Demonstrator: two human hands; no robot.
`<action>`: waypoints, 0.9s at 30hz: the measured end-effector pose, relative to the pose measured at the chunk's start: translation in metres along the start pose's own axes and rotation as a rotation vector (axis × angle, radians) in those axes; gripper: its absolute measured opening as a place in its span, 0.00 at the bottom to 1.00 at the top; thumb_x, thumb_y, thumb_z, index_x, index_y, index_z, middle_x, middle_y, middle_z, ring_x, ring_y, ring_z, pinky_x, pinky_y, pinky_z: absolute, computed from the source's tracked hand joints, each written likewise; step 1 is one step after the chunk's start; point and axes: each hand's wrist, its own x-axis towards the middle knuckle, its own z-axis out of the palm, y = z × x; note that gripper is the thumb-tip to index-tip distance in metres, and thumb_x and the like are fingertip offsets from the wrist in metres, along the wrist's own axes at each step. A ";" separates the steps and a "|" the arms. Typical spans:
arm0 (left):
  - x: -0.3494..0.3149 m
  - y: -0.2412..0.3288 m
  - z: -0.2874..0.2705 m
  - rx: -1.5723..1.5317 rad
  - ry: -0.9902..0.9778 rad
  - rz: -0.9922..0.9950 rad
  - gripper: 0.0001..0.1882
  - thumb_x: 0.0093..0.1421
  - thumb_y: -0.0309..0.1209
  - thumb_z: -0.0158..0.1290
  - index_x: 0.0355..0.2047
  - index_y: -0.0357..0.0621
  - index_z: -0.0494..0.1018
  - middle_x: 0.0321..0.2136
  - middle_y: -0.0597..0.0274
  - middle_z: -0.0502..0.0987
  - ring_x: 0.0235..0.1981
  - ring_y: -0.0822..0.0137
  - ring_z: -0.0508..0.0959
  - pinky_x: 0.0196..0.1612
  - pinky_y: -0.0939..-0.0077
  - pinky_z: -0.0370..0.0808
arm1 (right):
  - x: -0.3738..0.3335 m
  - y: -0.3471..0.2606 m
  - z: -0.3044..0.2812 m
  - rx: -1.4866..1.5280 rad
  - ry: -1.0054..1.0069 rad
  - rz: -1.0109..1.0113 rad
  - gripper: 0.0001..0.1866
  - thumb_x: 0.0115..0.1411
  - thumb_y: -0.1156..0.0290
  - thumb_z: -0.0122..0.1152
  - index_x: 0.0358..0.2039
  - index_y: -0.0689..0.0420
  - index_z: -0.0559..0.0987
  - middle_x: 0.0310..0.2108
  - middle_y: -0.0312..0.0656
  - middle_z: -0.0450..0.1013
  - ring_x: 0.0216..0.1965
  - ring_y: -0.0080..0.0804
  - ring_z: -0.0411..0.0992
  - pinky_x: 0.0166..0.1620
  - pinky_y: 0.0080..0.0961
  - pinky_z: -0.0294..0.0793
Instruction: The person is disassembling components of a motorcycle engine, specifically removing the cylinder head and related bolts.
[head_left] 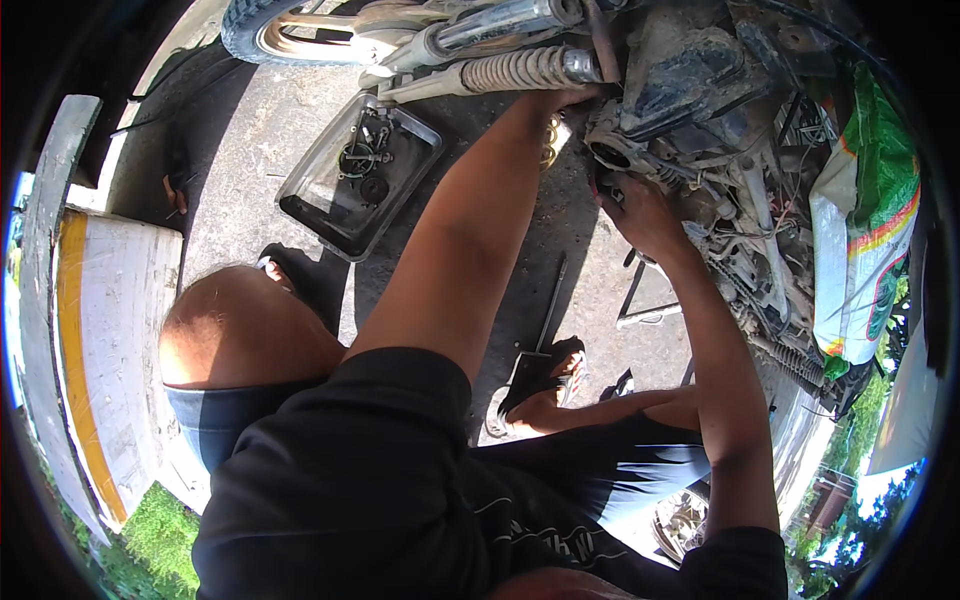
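Observation:
A motorcycle with its engine [690, 90] exposed fills the top right of the head view, coated in grime. My left hand [562, 98] reaches up to the engine's left side, beside the coil spring of a shock absorber [515, 72]; its fingers are hidden by shadow and parts. At the lower edge of a round dark opening [612, 152] in the engine is my right hand [642, 212], with its fingers curled. Something small, dark and partly red shows at its fingertips, too shaded to name.
A metal tray [425, 135] with loose parts and bolts lies on the concrete. A long thin screwdriver-like tool [552, 305] rests near my sandalled foot [545, 405]. A green and white sack [865, 240] drapes over the motorcycle's right side. A wheel [262, 35] is at the top left.

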 end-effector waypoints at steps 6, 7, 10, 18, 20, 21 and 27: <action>-0.013 0.012 -0.001 0.334 0.092 0.240 0.20 0.52 0.41 0.63 0.30 0.32 0.80 0.24 0.58 0.81 0.24 0.64 0.78 0.33 0.67 0.75 | 0.001 -0.002 -0.001 0.009 0.003 0.003 0.16 0.63 0.64 0.63 0.39 0.67 0.76 0.37 0.62 0.76 0.44 0.60 0.75 0.48 0.50 0.73; -0.017 0.015 -0.001 0.348 0.092 0.231 0.20 0.51 0.41 0.63 0.31 0.32 0.80 0.25 0.58 0.81 0.25 0.64 0.78 0.34 0.66 0.76 | 0.000 -0.002 -0.001 0.007 0.013 -0.017 0.16 0.63 0.64 0.63 0.39 0.67 0.76 0.37 0.62 0.76 0.44 0.60 0.75 0.48 0.50 0.73; -0.024 0.017 0.001 0.336 0.165 0.231 0.18 0.52 0.40 0.61 0.29 0.33 0.80 0.24 0.57 0.81 0.25 0.65 0.79 0.34 0.66 0.76 | -0.001 0.000 0.000 0.002 0.005 -0.015 0.16 0.63 0.64 0.63 0.40 0.67 0.76 0.37 0.62 0.76 0.44 0.59 0.75 0.48 0.50 0.73; -0.049 -0.008 0.002 -0.278 0.064 -0.155 0.07 0.56 0.31 0.58 0.27 0.40 0.78 0.23 0.62 0.79 0.22 0.69 0.77 0.24 0.81 0.71 | -0.001 0.006 0.005 0.008 -0.007 0.005 0.16 0.62 0.64 0.63 0.38 0.66 0.76 0.38 0.61 0.76 0.45 0.59 0.75 0.49 0.49 0.73; -0.060 -0.010 0.007 -0.221 0.028 -0.167 0.07 0.56 0.31 0.58 0.28 0.40 0.79 0.25 0.61 0.80 0.23 0.68 0.77 0.25 0.78 0.72 | 0.000 0.007 0.006 0.014 0.005 -0.010 0.16 0.62 0.64 0.63 0.38 0.66 0.76 0.38 0.61 0.76 0.45 0.59 0.75 0.49 0.49 0.73; -0.063 -0.010 0.009 -0.156 0.020 -0.217 0.07 0.56 0.32 0.58 0.30 0.40 0.79 0.26 0.61 0.80 0.24 0.67 0.77 0.26 0.76 0.73 | 0.000 0.007 0.006 0.012 -0.008 0.002 0.16 0.62 0.64 0.63 0.38 0.66 0.76 0.38 0.61 0.76 0.45 0.59 0.75 0.49 0.49 0.73; -0.058 -0.014 0.023 0.445 0.107 0.042 0.10 0.58 0.36 0.54 0.32 0.43 0.80 0.30 0.59 0.81 0.29 0.65 0.78 0.34 0.67 0.74 | -0.001 0.009 0.007 -0.001 0.004 0.000 0.16 0.62 0.63 0.64 0.36 0.66 0.76 0.37 0.59 0.75 0.44 0.59 0.74 0.48 0.48 0.73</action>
